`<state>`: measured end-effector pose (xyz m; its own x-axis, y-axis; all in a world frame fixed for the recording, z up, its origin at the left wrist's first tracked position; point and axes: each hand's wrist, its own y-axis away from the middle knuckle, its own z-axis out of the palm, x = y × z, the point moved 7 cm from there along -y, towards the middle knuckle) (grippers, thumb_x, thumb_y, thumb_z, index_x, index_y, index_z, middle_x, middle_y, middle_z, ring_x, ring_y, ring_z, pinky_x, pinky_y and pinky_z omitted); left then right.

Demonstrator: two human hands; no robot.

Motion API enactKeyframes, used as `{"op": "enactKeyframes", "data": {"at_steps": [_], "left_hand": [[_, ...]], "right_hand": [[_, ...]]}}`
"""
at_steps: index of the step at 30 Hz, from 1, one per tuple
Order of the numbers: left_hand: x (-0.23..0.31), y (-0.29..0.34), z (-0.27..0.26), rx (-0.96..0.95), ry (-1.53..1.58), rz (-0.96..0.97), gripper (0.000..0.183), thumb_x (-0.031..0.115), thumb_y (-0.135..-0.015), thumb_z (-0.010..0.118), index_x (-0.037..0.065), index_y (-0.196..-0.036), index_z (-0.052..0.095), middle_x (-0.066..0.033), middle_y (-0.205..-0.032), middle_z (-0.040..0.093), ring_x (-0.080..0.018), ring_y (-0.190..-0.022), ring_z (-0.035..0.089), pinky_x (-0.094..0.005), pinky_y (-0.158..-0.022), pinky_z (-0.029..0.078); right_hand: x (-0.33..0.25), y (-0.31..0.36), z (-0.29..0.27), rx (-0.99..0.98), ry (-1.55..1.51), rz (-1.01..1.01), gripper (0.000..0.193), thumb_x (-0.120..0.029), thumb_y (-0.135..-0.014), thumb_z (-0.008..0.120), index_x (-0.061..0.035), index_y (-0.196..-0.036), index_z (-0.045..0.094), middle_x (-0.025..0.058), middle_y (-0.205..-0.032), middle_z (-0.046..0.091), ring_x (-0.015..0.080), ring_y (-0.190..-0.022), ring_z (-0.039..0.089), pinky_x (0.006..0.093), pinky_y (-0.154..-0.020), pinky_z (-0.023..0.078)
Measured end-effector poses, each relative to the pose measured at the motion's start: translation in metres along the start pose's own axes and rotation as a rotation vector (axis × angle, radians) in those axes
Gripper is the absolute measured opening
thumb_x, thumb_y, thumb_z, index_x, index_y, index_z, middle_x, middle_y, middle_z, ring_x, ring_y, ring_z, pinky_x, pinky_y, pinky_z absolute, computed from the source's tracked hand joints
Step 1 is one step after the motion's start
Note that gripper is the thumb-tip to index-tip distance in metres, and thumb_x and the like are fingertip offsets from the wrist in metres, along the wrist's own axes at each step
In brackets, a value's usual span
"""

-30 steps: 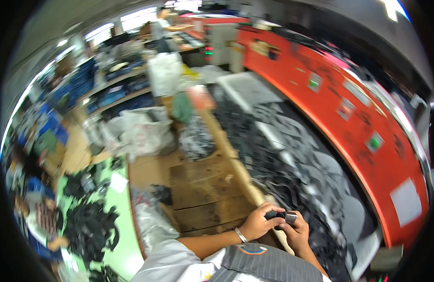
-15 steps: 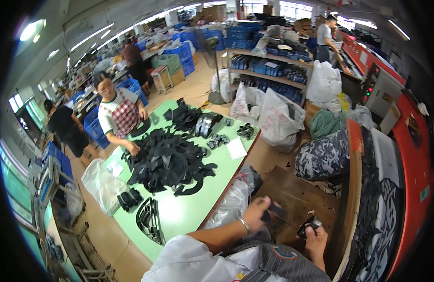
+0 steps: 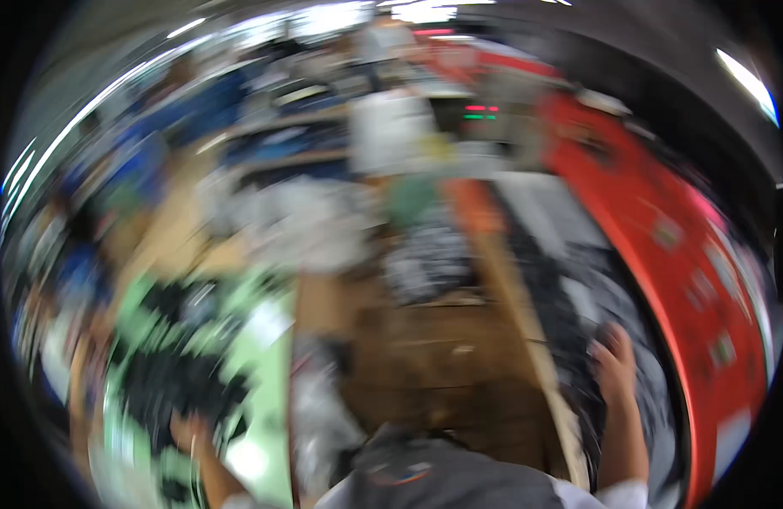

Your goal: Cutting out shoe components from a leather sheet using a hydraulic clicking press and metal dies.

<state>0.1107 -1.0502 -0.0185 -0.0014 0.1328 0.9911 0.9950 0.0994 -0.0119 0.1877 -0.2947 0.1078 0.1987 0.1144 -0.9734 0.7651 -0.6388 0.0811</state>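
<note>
The whole picture is smeared by motion. My left hand (image 3: pixel 190 430) reaches down to the left onto a green table (image 3: pixel 268 373), among a heap of black pieces (image 3: pixel 175 386). My right hand (image 3: pixel 616 363) stretches out to the right over a long tray of dark parts (image 3: pixel 569 297), beside a wooden rail (image 3: pixel 519 314). Something dark lies at its fingertips; the blur hides whether either hand grips anything.
A brown cardboard surface (image 3: pixel 425 356) lies between my arms, with a clear plastic bag (image 3: pixel 319 407) at its left edge. A red machine wall (image 3: pixel 680 246) curves along the right. White bags (image 3: pixel 298 216) and blue shelves (image 3: pixel 196 127) stand further back.
The view has swung right and blurred. My hands, close together before, have spread: left onto the green table's black pieces, right out to the tray of dark parts.
</note>
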Motion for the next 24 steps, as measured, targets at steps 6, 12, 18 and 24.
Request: {"op": "enactKeyframes", "data": {"at_steps": [6,12,18,24], "left_hand": [[-0.017,-0.173,0.305,-0.382,0.394,0.000,0.037,0.027,-0.089,0.059,0.002,-0.116,0.056,-0.0119,-0.114,0.059,-0.0260,-0.098,0.058,-0.0369,-0.085,0.049],[0.037,-0.302,0.580,-0.523,0.630,-0.185,0.048,0.037,-0.090,0.057,0.005,-0.125,0.051,-0.0081,-0.124,0.055,-0.0236,-0.102,0.056,-0.0347,-0.087,0.047],[0.025,-0.351,0.575,-0.129,0.735,-0.448,0.059,0.047,-0.091,0.055,0.008,-0.135,0.045,-0.0043,-0.134,0.051,-0.0213,-0.107,0.054,-0.0326,-0.089,0.045],[0.145,-0.367,0.812,-0.629,0.465,-0.373,0.041,0.035,-0.092,0.061,0.010,-0.124,0.054,0.0006,-0.106,0.058,-0.0130,-0.085,0.053,-0.0272,-0.073,0.043]], "right_hand": [[-0.138,-0.181,-0.107,0.214,0.382,-0.603,0.045,-0.015,-0.080,0.070,-0.0009,-0.120,0.054,0.0162,-0.110,0.064,0.0257,-0.107,0.061,0.0362,-0.093,0.046],[-0.219,-0.134,-0.453,1.105,0.830,-0.706,0.027,-0.008,-0.085,0.063,-0.0020,-0.112,0.061,0.0154,-0.106,0.065,0.0247,-0.100,0.062,0.0357,-0.089,0.048],[-0.240,-0.157,-0.562,1.451,1.020,-0.521,0.034,-0.023,-0.084,0.069,-0.0031,-0.111,0.061,0.0222,-0.102,0.067,0.0356,-0.100,0.063,0.0410,-0.086,0.049],[-0.207,-0.210,-0.596,1.356,1.156,-0.098,0.041,-0.032,-0.084,0.068,-0.0081,-0.116,0.062,0.0206,-0.110,0.066,0.0359,-0.107,0.061,0.0433,-0.092,0.047]]}}
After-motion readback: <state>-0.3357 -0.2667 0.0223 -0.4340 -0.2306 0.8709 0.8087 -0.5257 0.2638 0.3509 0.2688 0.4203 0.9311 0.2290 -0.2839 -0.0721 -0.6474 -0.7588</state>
